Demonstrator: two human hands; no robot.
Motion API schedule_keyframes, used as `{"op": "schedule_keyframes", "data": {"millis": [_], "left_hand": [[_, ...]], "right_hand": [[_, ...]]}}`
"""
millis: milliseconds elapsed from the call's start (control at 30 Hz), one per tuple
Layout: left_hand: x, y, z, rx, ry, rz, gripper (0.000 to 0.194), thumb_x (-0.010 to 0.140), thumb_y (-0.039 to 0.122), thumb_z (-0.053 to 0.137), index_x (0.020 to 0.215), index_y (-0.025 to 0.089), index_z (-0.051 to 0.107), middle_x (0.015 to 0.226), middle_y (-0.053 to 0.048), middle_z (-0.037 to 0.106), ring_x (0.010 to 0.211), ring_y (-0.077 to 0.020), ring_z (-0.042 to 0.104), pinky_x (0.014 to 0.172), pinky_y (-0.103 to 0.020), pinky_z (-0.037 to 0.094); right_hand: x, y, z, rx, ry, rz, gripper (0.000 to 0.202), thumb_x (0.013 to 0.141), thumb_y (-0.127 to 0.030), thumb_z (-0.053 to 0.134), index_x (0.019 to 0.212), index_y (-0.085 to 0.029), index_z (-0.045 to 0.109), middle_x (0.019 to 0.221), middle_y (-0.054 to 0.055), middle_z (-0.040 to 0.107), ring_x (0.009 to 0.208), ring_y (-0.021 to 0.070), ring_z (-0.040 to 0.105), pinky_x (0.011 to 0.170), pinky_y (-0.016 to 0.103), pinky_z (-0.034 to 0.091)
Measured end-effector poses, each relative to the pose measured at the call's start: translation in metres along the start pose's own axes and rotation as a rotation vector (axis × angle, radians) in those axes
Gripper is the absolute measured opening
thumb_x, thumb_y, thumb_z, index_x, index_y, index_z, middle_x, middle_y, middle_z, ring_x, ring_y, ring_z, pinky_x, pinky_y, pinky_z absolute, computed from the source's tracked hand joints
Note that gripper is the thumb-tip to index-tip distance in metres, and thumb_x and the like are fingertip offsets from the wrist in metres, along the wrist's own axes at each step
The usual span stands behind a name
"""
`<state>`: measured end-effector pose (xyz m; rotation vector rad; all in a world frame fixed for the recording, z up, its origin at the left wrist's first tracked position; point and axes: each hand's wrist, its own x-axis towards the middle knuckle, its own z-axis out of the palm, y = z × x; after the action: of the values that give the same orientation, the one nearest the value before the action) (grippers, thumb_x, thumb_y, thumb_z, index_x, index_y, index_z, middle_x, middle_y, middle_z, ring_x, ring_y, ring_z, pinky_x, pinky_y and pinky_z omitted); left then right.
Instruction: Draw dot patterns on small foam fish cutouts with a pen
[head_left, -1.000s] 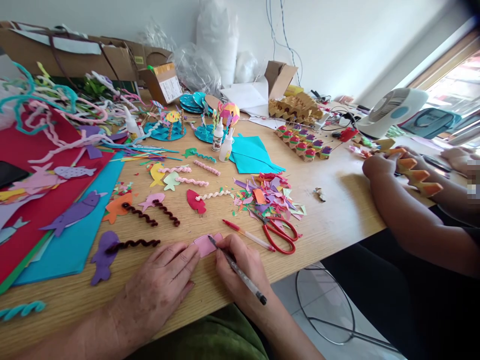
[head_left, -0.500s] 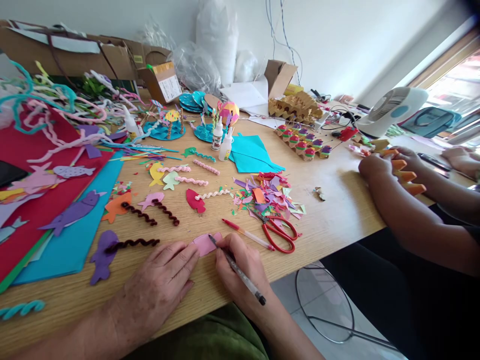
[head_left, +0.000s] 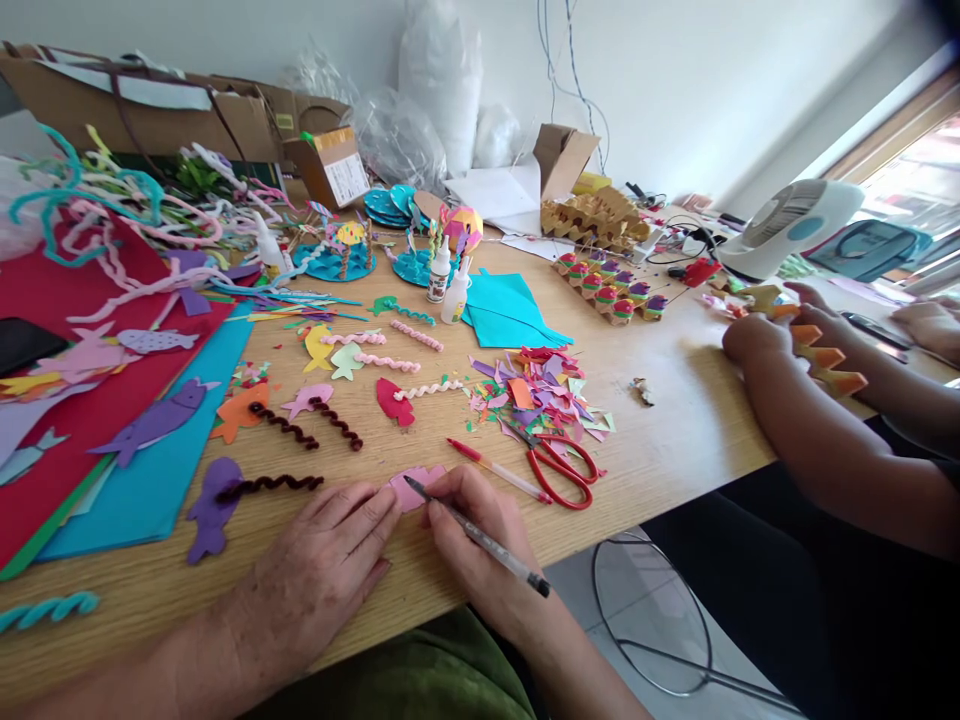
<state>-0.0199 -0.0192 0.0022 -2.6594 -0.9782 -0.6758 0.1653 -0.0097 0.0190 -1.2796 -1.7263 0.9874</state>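
A small pink piece of paper lies on the wooden table in front of me. My left hand rests flat beside it, fingertips at its left edge. In my right hand is a black gel pen, its tip touching the pink paper. Just beyond my right hand lie a red pen and scissors with red handles. Left of my left hand is a purple paper fish with a dark brown coiled pipe cleaner on it.
Paper scraps are heaped beyond the scissors. Glue bottles stand by turquoise sheets. Several paper fish lie mid-table; coloured sheets and pipe cleaners cover the left. At right, another person's hands hold an orange egg-carton piece.
The pen's tip has moved slightly left on the pink paper, and its rear end has swung right and up. My left hand stays nearly still. The view has shifted slightly.
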Motion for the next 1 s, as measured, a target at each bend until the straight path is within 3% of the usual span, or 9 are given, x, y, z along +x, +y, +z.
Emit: {"op": "schedule_keyframes", "data": {"millis": [300, 1000], "left_hand": [[0.003, 0.002, -0.003, -0.001, 0.013, -0.025, 0.031, 0.094, 0.012, 0.032, 0.104, 0.005, 0.061, 0.100, -0.011, 0.067, 0.094, -0.0221, 0.059, 0.086, -0.036, 0.044], [0.000, 0.001, 0.001, -0.002, 0.015, -0.029, 0.030, 0.091, 0.011, 0.036, 0.105, 0.008, 0.062, 0.100, -0.009, 0.067, 0.095, -0.0225, 0.058, 0.086, -0.036, 0.046]], "right_hand": [[0.003, 0.007, 0.006, -0.042, -0.106, -0.023, 0.010, 0.082, -0.016, 0.048, 0.082, -0.018, 0.058, 0.073, 0.000, 0.064, 0.062, 0.0118, 0.055, 0.057, 0.021, 0.041], [0.003, 0.013, 0.008, -0.095, -0.106, -0.074, 0.008, 0.083, -0.015, 0.049, 0.083, -0.020, 0.055, 0.075, -0.001, 0.063, 0.062, 0.0114, 0.056, 0.061, 0.021, 0.042]]}}
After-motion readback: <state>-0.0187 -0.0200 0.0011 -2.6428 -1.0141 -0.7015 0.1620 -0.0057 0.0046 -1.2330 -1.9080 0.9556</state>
